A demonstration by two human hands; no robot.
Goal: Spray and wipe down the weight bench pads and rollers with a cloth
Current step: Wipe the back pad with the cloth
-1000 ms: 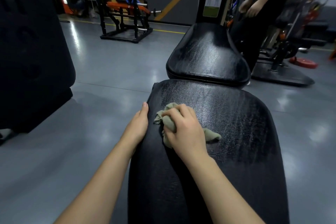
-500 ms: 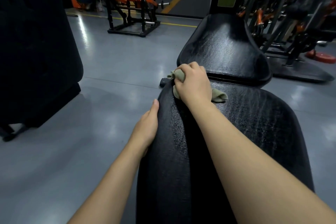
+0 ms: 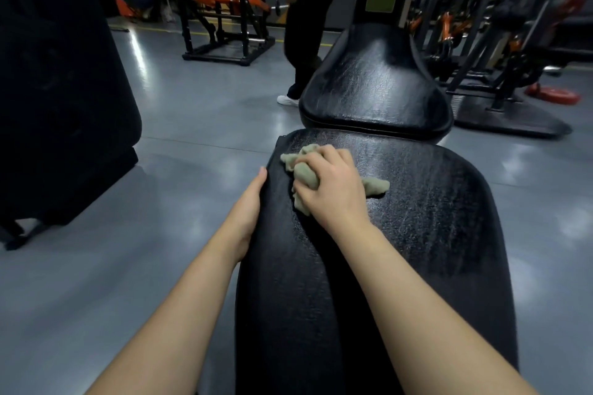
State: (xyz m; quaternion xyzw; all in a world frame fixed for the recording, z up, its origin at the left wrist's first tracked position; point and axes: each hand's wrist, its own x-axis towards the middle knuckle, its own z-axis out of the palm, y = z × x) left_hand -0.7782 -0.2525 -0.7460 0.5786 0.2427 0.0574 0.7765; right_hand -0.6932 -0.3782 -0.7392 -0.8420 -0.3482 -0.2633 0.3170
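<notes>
Wiping looks partway done: the long back pad [image 3: 417, 234] carries a streaky sheen, perhaps spray, though the dim light leaves that unsure, and the seat pad [image 3: 375, 83] beyond and the unseen rollers seem left to do. The right hand [image 3: 335, 192] curls its fingers [image 3: 325, 155] round the bunched cloth [image 3: 305, 175] near the pad's far left corner; the left hand [image 3: 250, 212] lies straight-fingered along its left edge.

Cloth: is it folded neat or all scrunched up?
Scrunched up. The cloth bulges in lumps under the right hand, loose ends poking out both sides.
</notes>
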